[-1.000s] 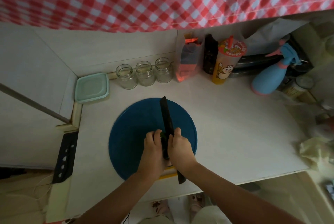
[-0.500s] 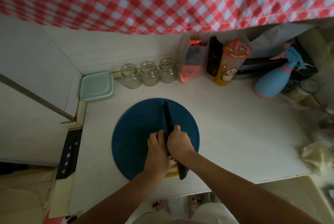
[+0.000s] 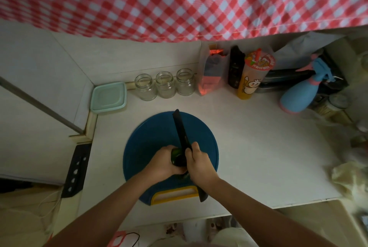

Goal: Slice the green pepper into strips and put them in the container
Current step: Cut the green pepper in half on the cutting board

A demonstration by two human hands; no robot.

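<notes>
While the left hand (image 3: 163, 164) curls round the green pepper (image 3: 177, 157) and pins it near the middle of the round blue cutting board (image 3: 151, 141), the right hand (image 3: 199, 164) is clamped round the black knife (image 3: 180, 129), whose blade lies along the pepper's right side and points toward the back wall; no strips are visible, so the slicing looks barely begun. The glossy, rounded pepper will probably want to roll, so the holding fingertips are best tucked back from the blade and the cut pressed straight down; how close those fingertips lie to the edge is hidden. The board's yellow handle (image 3: 175, 197) sits close to the counter's front edge, and the knife's butt reaches about as far, so any drawing stroke toward the body has little margin. Bare counter lies open to the right of the board; to the left, only a narrow strip runs before the wooden ledge. The mint-green container (image 3: 109, 97) stands in the far left corner, well apart from the board and just beside three glass jars (image 3: 165, 85); it seems lidded, though I cannot be sure.
</notes>
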